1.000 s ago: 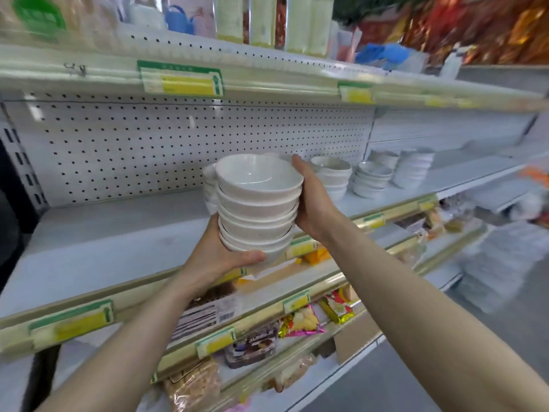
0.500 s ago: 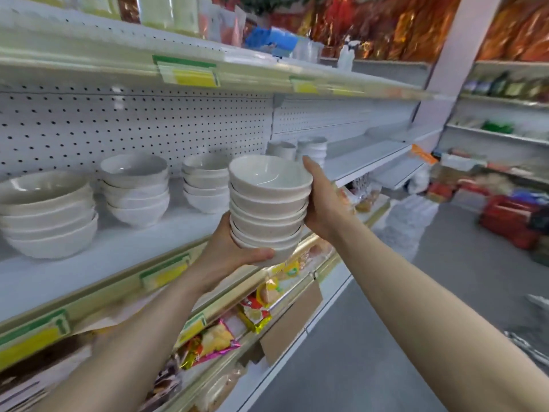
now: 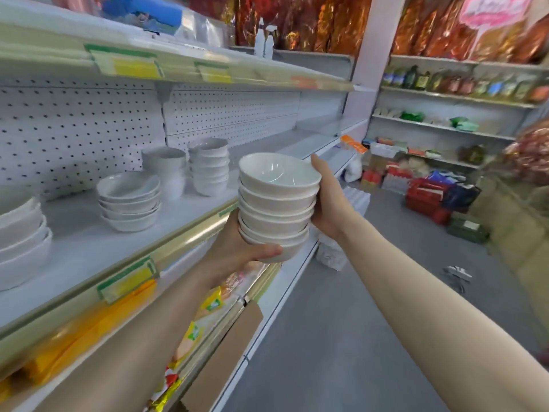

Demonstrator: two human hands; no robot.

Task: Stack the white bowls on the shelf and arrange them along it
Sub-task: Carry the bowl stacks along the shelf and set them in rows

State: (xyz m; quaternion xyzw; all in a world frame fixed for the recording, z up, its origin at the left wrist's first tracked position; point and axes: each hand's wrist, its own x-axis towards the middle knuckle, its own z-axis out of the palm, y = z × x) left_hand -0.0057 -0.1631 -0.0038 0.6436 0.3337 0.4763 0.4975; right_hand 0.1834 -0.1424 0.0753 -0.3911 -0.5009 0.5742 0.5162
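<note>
A person holds a stack of glossy white bowls (image 3: 277, 203) in the air, just in front of the white metal shop shelf (image 3: 89, 251) and level with its front edge. The left hand (image 3: 237, 251) cups the bottom bowl from below, thumb curled across its base. The right hand (image 3: 328, 200) presses against the stack's side, thumb near the top rim, fingers wrapped out of sight behind. Other stacks of white bowls (image 3: 129, 200) stand on the shelf. The held stack looks heavy, rigid, slick and breakable, probably ceramic, so it is best supported under the base and steadied at the side.
</note>
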